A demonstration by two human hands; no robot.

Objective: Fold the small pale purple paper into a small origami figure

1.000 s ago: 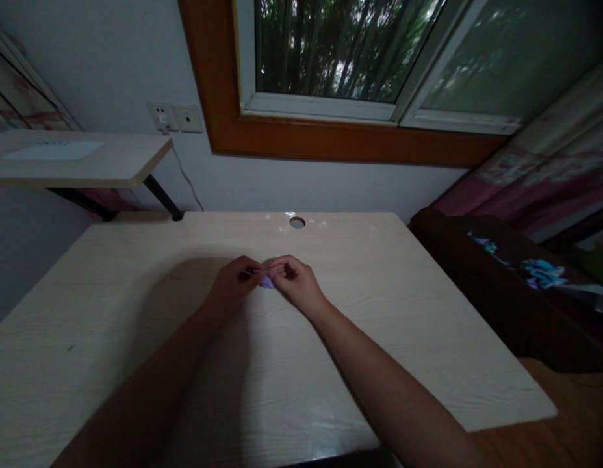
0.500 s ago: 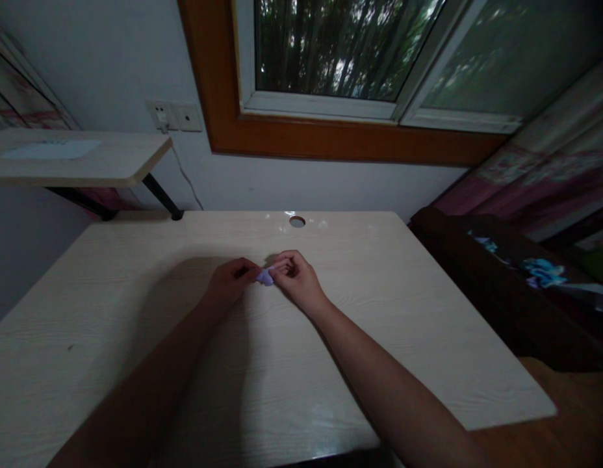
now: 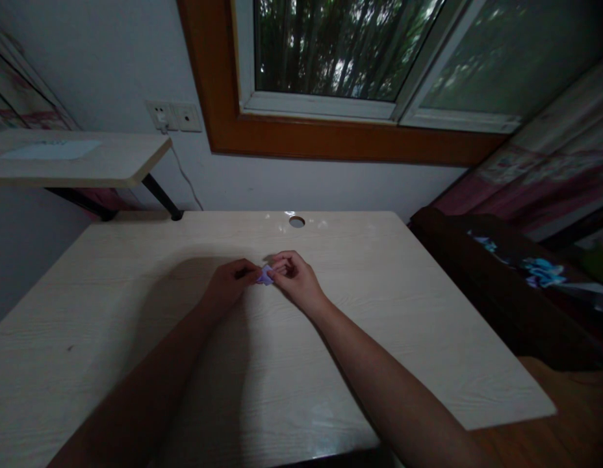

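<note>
Between my two hands is a small purple piece of folded paper [image 3: 266, 275], held just over the pale wood-grain desk [image 3: 379, 305]. My left hand [image 3: 229, 281] pinches its left end between thumb and forefinger. On the other side, the thumb and fingers of my right hand [image 3: 297, 278] close on its right edge, with the other fingers curled behind. Fingertips cover parts of the paper, so its full shape is hidden.
A raised shelf [image 3: 136, 170] on black legs stands at the back left, with a white sheet [image 3: 52, 150] on it. A round cable hole [image 3: 297, 221] lies near the desk's back edge. Blue crumpled items [image 3: 542, 272] rest on a dark surface to the right.
The purple paper has turned slightly and shows a more pointed outline between my fingers. Both hands stay in nearly the same place.
</note>
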